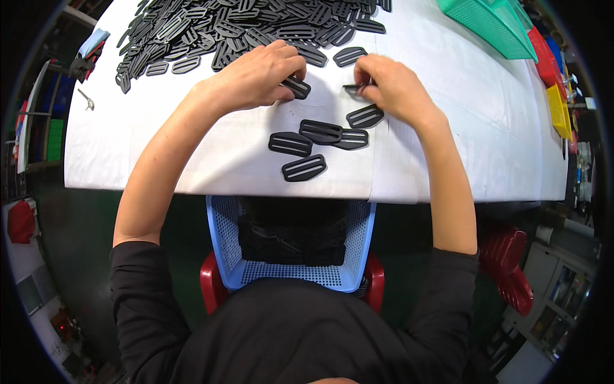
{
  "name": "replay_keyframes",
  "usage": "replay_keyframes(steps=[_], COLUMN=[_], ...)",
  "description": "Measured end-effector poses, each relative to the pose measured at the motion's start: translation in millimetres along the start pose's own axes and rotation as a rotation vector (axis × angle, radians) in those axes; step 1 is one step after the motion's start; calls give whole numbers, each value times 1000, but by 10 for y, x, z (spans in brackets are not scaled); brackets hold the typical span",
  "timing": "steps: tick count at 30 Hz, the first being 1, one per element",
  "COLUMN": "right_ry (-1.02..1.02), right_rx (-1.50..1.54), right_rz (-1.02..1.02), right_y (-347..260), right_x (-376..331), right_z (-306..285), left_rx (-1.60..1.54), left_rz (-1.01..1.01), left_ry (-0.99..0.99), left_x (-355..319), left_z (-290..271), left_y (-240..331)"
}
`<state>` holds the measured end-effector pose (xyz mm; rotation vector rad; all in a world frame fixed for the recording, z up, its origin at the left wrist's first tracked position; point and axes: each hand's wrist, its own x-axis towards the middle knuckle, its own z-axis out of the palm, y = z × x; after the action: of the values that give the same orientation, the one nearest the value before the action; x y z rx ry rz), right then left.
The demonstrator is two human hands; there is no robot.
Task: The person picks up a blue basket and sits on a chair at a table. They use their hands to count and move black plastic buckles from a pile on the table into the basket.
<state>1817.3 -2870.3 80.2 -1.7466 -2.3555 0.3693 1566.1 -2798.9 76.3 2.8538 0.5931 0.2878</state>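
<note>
Being clamped just off the pile point(243, 29): a buckle point(298, 88) by the left hand point(268, 72), another by the right hand point(393, 89); five loose buckles point(304, 168) laid nearer, most left heaped.

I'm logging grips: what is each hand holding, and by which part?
Left hand: a black slotted buckle, pinched near its left end. Right hand: a second buckle, blurred, apparently pinched at its right end.

Both bare forearms point(160, 157) reach forward and angle inward, black sleeves point(144, 281) ending near the elbows. The left hand point(272, 72) points rightward—knuckles up, thumb and fingers pinching—while the right hand point(394, 86) bends leftward at the wrist, its fingers curled toward the thumb.
</note>
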Motion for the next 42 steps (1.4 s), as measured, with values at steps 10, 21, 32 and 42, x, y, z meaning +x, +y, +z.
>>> replay_keyframes(steps=[10, 21, 32, 42], right_ry=[246, 130, 209, 338], right_rx=[2, 852, 1012, 235], right_rz=[88, 202, 348, 113], right_y=[212, -294, -208, -321], right_x=[269, 87, -94, 256], right_z=[180, 161, 198, 269], left_rx=[-83, -602, -1095, 70], left_rz=[3, -570, -640, -325], left_ry=[122, 452, 366, 430], left_x=[-223, 125, 9, -434], left_z=[184, 298, 162, 124], left_y=[527, 334, 272, -132])
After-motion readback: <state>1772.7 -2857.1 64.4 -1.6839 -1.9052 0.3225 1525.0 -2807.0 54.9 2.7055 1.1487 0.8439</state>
